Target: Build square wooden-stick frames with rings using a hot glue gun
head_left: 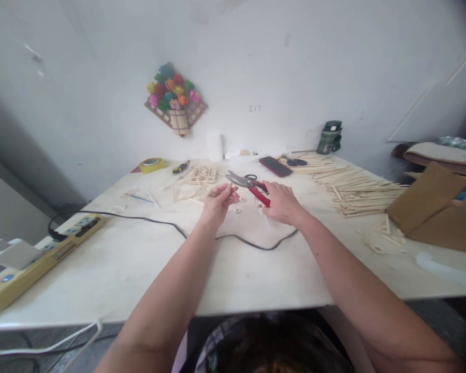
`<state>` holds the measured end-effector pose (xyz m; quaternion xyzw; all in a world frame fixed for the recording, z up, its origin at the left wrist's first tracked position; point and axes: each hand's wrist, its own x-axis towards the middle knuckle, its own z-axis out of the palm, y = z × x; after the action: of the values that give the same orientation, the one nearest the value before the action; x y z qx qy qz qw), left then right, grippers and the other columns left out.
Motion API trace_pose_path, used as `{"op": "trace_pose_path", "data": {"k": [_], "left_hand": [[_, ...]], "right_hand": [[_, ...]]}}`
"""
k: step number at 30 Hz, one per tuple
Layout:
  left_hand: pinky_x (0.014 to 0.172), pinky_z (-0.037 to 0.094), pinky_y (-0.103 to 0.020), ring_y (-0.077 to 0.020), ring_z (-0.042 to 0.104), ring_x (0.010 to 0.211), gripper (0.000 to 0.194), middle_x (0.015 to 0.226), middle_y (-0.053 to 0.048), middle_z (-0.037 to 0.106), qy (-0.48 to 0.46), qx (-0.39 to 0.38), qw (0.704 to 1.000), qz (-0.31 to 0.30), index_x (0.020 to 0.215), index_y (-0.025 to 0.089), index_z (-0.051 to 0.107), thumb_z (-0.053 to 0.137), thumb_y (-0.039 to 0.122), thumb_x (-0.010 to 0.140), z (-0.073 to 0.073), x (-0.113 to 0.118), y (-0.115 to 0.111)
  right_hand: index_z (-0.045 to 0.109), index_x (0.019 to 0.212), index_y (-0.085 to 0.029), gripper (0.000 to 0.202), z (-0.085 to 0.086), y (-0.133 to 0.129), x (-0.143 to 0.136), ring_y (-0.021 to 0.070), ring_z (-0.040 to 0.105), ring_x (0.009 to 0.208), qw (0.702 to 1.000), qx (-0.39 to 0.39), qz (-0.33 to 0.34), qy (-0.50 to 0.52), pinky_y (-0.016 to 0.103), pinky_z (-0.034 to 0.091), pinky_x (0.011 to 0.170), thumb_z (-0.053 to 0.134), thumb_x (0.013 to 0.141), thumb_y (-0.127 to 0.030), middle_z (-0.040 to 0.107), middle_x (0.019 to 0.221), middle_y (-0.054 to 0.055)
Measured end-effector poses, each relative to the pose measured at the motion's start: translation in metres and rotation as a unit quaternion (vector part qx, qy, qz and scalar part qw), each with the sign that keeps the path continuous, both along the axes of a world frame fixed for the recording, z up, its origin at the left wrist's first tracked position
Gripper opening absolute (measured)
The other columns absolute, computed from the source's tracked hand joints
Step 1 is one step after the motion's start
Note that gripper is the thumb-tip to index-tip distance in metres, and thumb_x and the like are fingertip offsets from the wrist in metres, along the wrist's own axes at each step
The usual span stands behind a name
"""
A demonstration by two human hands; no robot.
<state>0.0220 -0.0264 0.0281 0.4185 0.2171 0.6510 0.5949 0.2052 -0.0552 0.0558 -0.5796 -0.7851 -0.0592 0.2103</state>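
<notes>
Head view: at the center of the frame, red-handled shears (pixel 252 181) rested in the right hand (pixel 282 202), its grip wrapped around the handles, blades apart. The left hand (pixel 217 199) pinched what looked like a small wood piece (pixel 233 187) just beside the blades. The shears appeared stiff and fairly weighty, best held low on the handles; the piece seemed light, rigid and apt to split, best pinched at its edge. A black cable (pixel 262 248) crossed the bench (pixel 248 285) below; loose sticks (pixel 357 191) crowded the right.
</notes>
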Motion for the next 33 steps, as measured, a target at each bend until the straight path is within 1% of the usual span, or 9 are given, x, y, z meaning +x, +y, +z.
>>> {"op": "trace_pose_path", "data": {"k": [8,13,18,22,27,33], "left_hand": [[0.064,0.052,-0.023,-0.0079,0.059,0.060,0.022,0.069,0.001,0.063,-0.012,0.010,1.000,0.010,0.074,0.017,0.062,0.074,0.026,0.057,-0.004,-0.001,0.003],[0.065,0.051,-0.023,-0.0077,0.059,0.061,0.023,0.070,0.001,0.063,-0.006,0.013,1.000,0.011,0.075,0.018,0.063,0.074,0.026,0.057,-0.004,-0.002,0.003],[0.065,0.051,-0.023,-0.0078,0.059,0.060,0.021,0.069,0.001,0.063,-0.010,0.017,1.000,0.003,0.075,0.018,0.063,0.074,0.025,0.058,-0.005,-0.002,0.003],[0.067,0.051,-0.025,-0.0090,0.060,0.062,0.018,0.066,0.002,0.063,-0.030,0.035,0.999,-0.010,0.073,0.018,0.063,0.073,0.023,0.060,-0.006,-0.001,0.004],[0.069,0.051,-0.026,-0.0088,0.060,0.063,0.016,0.067,0.002,0.063,-0.031,0.034,0.999,-0.009,0.073,0.018,0.064,0.073,0.022,0.060,-0.005,-0.001,0.004],[0.072,0.051,-0.027,-0.0095,0.061,0.065,0.014,0.069,0.002,0.064,-0.036,0.035,0.999,-0.004,0.072,0.018,0.065,0.073,0.020,0.060,-0.005,-0.001,0.005]], "right_hand": [[0.040,0.116,-0.014,0.057,-0.003,-0.002,-0.005,0.0285,0.048,0.096,1.000,0.009,-0.010,-0.007,0.037,0.030,0.081,0.056,0.065,-0.032,0.054,0.100,0.013],[0.042,0.112,-0.014,0.052,-0.005,-0.001,-0.008,0.0283,0.048,0.096,1.000,0.005,-0.020,-0.002,0.037,0.031,0.081,0.055,0.064,-0.031,0.055,0.099,0.013],[0.041,0.112,-0.014,0.053,-0.006,0.000,-0.008,0.0281,0.049,0.096,1.000,0.001,-0.022,-0.001,0.037,0.031,0.081,0.056,0.063,-0.029,0.054,0.100,0.013],[0.043,0.108,-0.015,0.050,-0.005,-0.001,-0.009,0.0269,0.049,0.094,1.000,-0.004,-0.020,-0.005,0.036,0.032,0.080,0.055,0.062,-0.027,0.055,0.097,0.012],[0.045,0.102,-0.015,0.040,-0.001,-0.005,-0.011,0.0244,0.051,0.088,1.000,-0.011,-0.026,-0.011,0.034,0.034,0.077,0.053,0.064,-0.028,0.056,0.094,0.010],[0.046,0.102,-0.016,0.040,0.001,-0.008,-0.014,0.0245,0.052,0.087,0.999,-0.017,-0.036,-0.017,0.033,0.035,0.074,0.053,0.065,-0.030,0.056,0.094,0.010]]}}
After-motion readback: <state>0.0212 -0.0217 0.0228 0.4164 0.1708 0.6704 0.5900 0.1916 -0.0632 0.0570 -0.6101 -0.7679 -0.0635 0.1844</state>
